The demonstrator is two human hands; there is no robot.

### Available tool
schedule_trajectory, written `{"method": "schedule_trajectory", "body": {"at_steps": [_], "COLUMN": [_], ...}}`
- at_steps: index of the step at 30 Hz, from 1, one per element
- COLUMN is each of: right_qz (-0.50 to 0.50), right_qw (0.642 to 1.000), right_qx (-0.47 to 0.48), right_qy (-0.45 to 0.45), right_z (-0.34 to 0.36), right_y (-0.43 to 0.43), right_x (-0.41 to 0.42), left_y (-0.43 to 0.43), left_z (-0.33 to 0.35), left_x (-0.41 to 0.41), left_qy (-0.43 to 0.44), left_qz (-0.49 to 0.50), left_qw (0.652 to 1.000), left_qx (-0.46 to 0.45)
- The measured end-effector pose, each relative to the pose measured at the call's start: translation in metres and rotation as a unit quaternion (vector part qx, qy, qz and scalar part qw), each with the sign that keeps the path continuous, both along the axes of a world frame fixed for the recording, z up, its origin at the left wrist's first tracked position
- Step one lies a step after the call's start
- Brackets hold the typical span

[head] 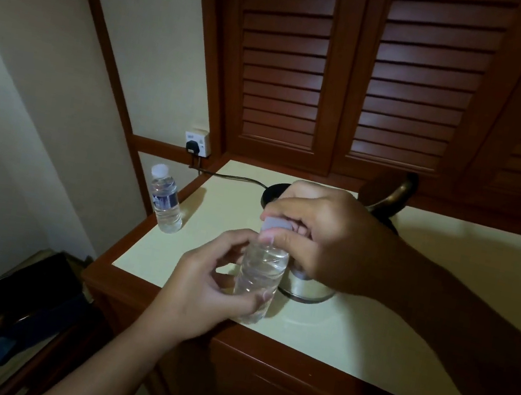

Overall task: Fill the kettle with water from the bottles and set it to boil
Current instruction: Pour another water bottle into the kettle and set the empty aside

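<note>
Bare counter (pixel 332 335) at 4 to 5 o'clock of held bottle (pixel 260 277), and a gap at 11. Blocked at 3 by kettle (pixel 309 289), 12 by base (pixel 275 193) and cord (pixel 234 178), 10 by spare bottle (pixel 166 201); shutters (pixel 354 74) behind.

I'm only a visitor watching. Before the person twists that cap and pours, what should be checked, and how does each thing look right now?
1. Bottle held steady: the left hand grips the bottle round its body. Ok.
2. Cap gripped: the right hand pinches the cap. Ok.
3. Cap off for pouring: it sits on the bottle. Not ok.
4. Kettle lid open: hidden behind the right hand. Cannot tell.
5. Power: the plug is in the wall socket, and the cord runs to the black base. Ok.
6. Second bottle: upright and capped on the table. Ok.
</note>
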State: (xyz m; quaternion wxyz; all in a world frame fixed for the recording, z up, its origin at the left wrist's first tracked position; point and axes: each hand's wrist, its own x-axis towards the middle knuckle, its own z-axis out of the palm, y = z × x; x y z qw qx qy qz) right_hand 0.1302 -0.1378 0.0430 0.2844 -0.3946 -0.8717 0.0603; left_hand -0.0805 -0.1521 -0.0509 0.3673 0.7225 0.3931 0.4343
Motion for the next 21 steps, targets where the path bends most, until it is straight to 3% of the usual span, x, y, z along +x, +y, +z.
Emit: {"method": "schedule_trajectory", "body": {"at_steps": [5, 8, 15, 21], "right_qz": [0.054, 0.052, -0.072, -0.111], "right_qw": [0.994, 0.992, 0.996, 0.992], "right_qx": [-0.023, -0.092, -0.019, -0.063], "right_qy": [-0.097, -0.064, -0.051, 0.023], "right_z": [0.020, 0.026, 0.012, -0.007], "right_y": [-0.014, -0.029, -0.043, -0.059], "right_x": [0.029, 0.043, 0.047, 0.066], "left_y": [-0.002, -0.004, -0.005, -0.004], "left_z": [0.010, 0.010, 0.001, -0.013], "left_x": [0.009, 0.016, 0.035, 0.044], "left_qy": [-0.034, -0.036, -0.031, -0.025], "left_qz": [-0.091, -0.118, -0.139, -0.139], "left_qw": [0.995, 0.992, 0.989, 0.987], "left_qx": [-0.031, -0.038, -0.049, -0.076]}}
